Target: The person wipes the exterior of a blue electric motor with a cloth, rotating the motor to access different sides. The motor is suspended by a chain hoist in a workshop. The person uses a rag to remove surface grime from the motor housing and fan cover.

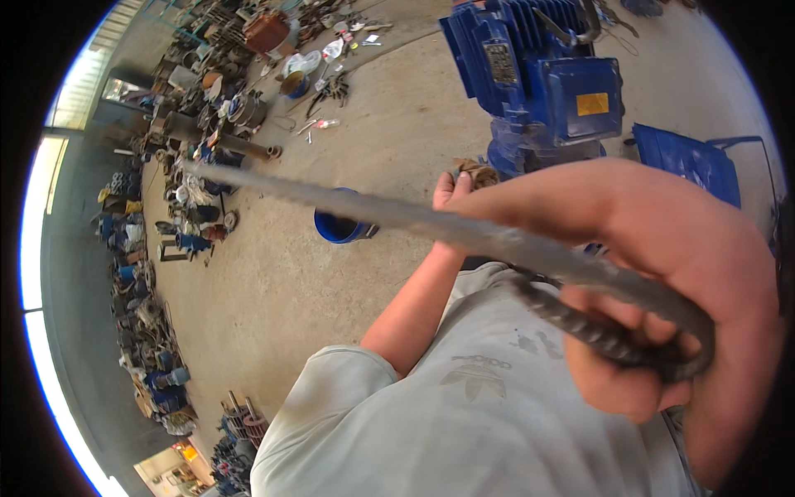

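Observation:
My right hand [700,257], large and close, is closed around the bent end of a grey ribbed steel bar [373,207]. The bar doubles back in a hook at my fingers, and its long straight part reaches across to the left. My left hand [451,192] is farther off, partly behind the bar, with fingers closed at a crumpled brown rag [478,172]. The rag is beside the base of a blue electric motor [517,74] with cooling fins and a terminal box [582,99]. The far side of the left hand's grip is hidden.
A blue bucket [338,217] stands on the concrete floor [248,290] left of my left hand. To the right of the motor is a blue tray-like piece [687,161] with a bent metal frame. Scattered machine parts [186,240] line the left wall, with more clutter at the back.

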Available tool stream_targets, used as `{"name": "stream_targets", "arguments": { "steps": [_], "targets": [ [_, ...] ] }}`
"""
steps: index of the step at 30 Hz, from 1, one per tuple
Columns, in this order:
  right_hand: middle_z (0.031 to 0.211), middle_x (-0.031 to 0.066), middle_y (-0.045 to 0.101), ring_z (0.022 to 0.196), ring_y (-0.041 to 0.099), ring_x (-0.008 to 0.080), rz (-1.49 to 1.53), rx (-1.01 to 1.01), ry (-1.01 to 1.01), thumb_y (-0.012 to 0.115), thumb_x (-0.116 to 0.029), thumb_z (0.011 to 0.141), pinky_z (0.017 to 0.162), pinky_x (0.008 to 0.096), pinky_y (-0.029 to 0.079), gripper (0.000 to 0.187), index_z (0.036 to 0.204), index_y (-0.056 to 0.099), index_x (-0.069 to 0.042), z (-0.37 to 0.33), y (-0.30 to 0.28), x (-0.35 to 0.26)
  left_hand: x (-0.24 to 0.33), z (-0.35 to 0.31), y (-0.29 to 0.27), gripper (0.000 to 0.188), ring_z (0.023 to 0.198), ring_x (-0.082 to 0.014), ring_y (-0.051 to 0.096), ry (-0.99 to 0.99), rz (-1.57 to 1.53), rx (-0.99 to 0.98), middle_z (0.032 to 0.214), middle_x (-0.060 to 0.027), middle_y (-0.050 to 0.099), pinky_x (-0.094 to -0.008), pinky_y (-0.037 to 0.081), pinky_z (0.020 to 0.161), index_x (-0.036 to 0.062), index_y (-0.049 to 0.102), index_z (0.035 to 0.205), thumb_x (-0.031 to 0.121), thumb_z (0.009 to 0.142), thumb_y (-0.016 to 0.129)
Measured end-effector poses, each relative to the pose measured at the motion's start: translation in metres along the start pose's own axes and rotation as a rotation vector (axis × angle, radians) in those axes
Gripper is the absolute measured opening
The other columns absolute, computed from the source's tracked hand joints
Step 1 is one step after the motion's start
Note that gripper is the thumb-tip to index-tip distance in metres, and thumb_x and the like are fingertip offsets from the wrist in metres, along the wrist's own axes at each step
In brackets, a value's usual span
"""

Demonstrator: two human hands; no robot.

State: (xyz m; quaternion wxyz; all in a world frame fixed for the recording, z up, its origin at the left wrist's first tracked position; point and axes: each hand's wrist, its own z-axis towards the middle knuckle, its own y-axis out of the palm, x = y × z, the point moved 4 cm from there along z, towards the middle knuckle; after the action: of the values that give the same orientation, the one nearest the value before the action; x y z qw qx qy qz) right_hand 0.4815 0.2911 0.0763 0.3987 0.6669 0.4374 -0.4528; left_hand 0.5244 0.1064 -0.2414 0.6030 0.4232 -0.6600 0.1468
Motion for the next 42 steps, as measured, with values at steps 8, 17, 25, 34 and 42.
{"name": "stream_targets", "arguments": {
  "steps": [8, 17, 25, 34, 42],
  "targets": [
    [0.068, -0.0048, 0.056, 0.056, 0.038, 0.0023, 0.009, 0.038, -0.058, 0.063, -0.036, 0.110, 0.053, 0.0222, 0.029, 0.047, 0.134, 0.071, 0.004, -0.002, 0.006, 0.040, -0.012, -0.001, 0.012, 0.027, 0.098, -0.0116, 0.059, 0.068, 0.027, -0.032, 0.111, -0.0055, 0.068, -0.0307, 0.051, 0.088, 0.0011, 0.062, 0.123, 0.026, 0.114, 0.058],
    [0.069, -0.0058, 0.054, 0.058, 0.038, 0.0015, 0.043, 0.085, -0.054, 0.060, -0.035, 0.111, 0.055, 0.0211, 0.030, 0.047, 0.136, 0.070, 0.005, -0.021, -0.013, 0.023, -0.017, -0.008, 0.012, 0.023, 0.093, -0.0095, 0.058, 0.124, 0.081, -0.117, 0.105, -0.0025, 0.067, -0.0293, 0.050, 0.084, 0.0034, 0.063, 0.117, 0.026, 0.115, 0.056],
    [0.067, -0.0065, 0.049, 0.059, 0.038, 0.0020, 0.065, 0.325, -0.165, 0.052, -0.029, 0.117, 0.055, 0.0217, 0.032, 0.043, 0.141, 0.067, 0.004, -0.047, -0.046, 0.091, 0.018, 0.013, 0.031, 0.033, 0.103, -0.0120, 0.064, -0.089, 0.076, -0.096, 0.116, -0.0049, 0.073, -0.0286, 0.051, 0.092, -0.0004, 0.064, 0.134, 0.027, 0.115, 0.058],
    [0.095, 0.0046, 0.074, 0.061, 0.056, 0.0045, 0.109, 0.719, -0.118, 0.050, -0.025, 0.118, 0.058, 0.0212, 0.045, 0.041, 0.146, 0.064, 0.002, -0.047, -0.071, 0.180, 0.093, 0.104, 0.085, 0.049, 0.093, -0.0084, 0.064, 0.275, 0.282, -0.485, 0.113, -0.0039, 0.071, -0.0272, 0.053, 0.083, 0.0025, 0.051, 0.158, 0.015, 0.112, 0.062],
    [0.096, 0.0187, 0.075, 0.085, 0.073, 0.0297, -0.488, 0.860, -0.172, 0.059, -0.019, 0.112, 0.083, 0.0387, 0.059, 0.041, 0.146, 0.064, 0.002, 0.014, -0.097, 0.124, 0.069, 0.156, 0.090, 0.049, 0.114, -0.0244, 0.070, 0.411, 0.625, -0.365, 0.126, -0.0164, 0.074, -0.0378, 0.055, 0.099, 0.0058, 0.053, 0.155, 0.016, 0.109, 0.064]
  ]
}}
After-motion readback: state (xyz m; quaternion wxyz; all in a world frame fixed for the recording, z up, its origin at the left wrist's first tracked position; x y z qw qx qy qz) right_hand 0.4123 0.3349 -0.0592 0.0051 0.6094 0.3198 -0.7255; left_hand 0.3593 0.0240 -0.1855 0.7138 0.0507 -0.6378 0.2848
